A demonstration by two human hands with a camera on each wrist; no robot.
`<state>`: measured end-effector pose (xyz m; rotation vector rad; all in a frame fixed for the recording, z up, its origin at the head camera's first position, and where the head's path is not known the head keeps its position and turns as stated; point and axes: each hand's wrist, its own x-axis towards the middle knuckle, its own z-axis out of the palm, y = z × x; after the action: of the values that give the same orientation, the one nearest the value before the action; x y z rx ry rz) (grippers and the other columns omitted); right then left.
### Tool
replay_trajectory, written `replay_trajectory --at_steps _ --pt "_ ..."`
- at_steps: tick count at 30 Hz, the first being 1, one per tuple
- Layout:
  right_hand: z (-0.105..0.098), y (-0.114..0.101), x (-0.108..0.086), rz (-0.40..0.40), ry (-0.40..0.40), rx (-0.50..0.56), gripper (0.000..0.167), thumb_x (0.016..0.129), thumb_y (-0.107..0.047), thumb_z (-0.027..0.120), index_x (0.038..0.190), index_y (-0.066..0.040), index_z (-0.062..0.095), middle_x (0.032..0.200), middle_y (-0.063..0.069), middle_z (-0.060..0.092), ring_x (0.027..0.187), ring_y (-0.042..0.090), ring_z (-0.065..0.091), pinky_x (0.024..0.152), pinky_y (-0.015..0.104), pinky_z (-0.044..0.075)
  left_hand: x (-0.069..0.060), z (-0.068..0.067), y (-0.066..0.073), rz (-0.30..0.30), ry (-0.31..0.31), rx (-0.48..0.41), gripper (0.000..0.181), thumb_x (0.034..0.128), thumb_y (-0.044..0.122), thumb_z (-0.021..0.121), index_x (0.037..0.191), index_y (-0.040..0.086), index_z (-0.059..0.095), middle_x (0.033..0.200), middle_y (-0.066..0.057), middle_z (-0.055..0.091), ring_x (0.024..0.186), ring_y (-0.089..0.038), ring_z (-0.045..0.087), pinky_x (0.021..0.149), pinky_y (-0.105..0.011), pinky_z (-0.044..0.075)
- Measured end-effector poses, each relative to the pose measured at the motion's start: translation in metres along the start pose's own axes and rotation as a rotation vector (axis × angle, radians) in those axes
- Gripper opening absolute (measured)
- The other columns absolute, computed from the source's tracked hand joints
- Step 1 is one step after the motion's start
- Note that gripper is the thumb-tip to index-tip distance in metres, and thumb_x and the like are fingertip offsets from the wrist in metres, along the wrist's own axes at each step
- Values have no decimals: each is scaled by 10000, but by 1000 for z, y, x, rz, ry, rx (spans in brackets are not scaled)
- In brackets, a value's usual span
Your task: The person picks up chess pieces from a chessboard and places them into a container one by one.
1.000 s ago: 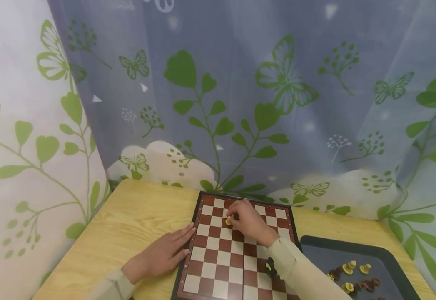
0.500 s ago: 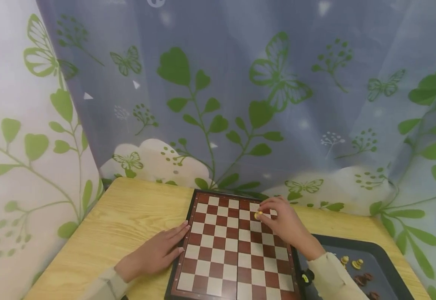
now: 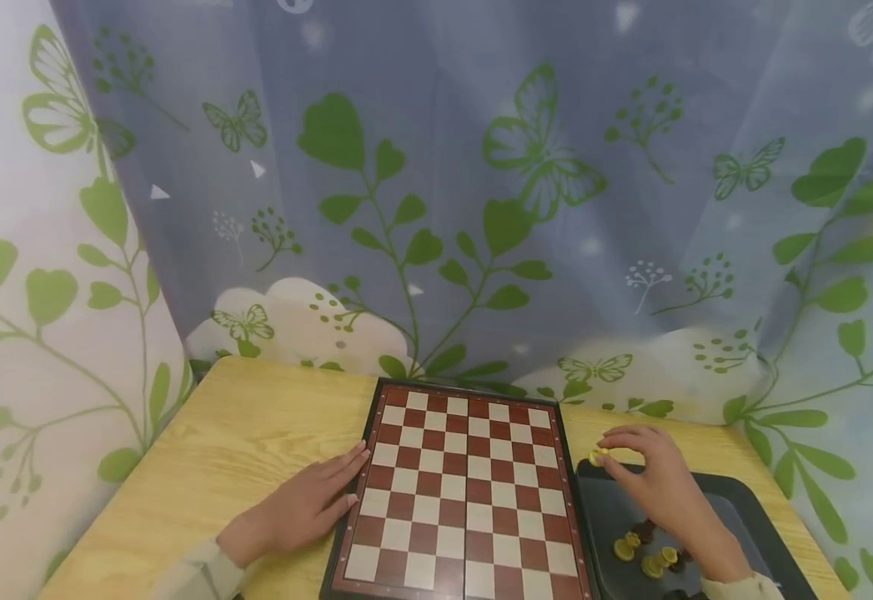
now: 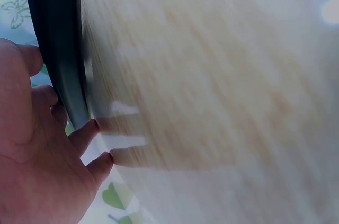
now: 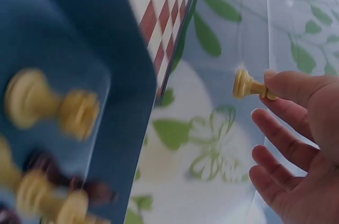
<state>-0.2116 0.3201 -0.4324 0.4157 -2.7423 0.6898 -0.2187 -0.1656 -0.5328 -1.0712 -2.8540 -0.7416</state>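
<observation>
A yellow chess pawn (image 5: 243,84) is pinched between the thumb and index finger of my right hand (image 3: 664,487), held by its head end with the base pointing away. That hand is above the far left part of the dark tray (image 3: 744,500). My left hand (image 3: 297,508) rests at the left edge of the chessboard (image 3: 451,492), fingers straight and touching its frame. In the left wrist view, the fingertips of the left hand (image 4: 47,144) lie along the board's dark side. Red and white squares cover the board, with no pieces visible on it.
Inside the tray lie a yellow rook (image 3: 626,547), another yellow piece (image 3: 659,562) and several dark pieces, partly hidden by the right hand. The tray stands beside the board's right edge. A patterned curtain (image 3: 436,208) hangs behind the wooden table (image 3: 256,417).
My right hand has carried the pawn from over the board rightward to above the tray. The left hand stays at the board's left edge. The head view has shifted slightly to the right.
</observation>
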Motion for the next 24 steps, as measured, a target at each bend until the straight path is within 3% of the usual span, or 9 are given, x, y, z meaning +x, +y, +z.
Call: replay_trajectory --at_steps 5,14,19,24 --pt "-9 16 -13 61 -14 -30 144 883 -142 795 1015 -85 787 1154 169 705 1150 430 514 912 654 427 1 -1 0 -4 -8 -3 582 1101 314 425 1595 32 300 1664 -148 270 1463 -426 370 1130 -666 345" --pt "-7 38 -28 120 -77 -59 119 878 -198 805 963 -115 792 1121 150 717 1079 405 557 867 606 451 1 -1 0 13 9 17 575 1098 293 437 1583 10 315 1654 -172 280 1457 -428 378 1130 -645 359" --pt "-3 48 -34 117 -87 -68 107 854 -173 823 950 -135 792 1092 115 733 1040 374 582 860 589 457 3 2 -2 56 63 40 558 1095 279 452 1563 -7 355 1626 -204 331 1419 -439 429 1089 -646 404" --pt "1 56 -39 119 -120 -62 106 846 -162 828 944 -151 787 1076 86 736 1041 375 592 869 610 461 2 1 1 38 34 29 563 1097 285 441 1575 7 337 1639 -188 310 1428 -443 416 1092 -664 390"
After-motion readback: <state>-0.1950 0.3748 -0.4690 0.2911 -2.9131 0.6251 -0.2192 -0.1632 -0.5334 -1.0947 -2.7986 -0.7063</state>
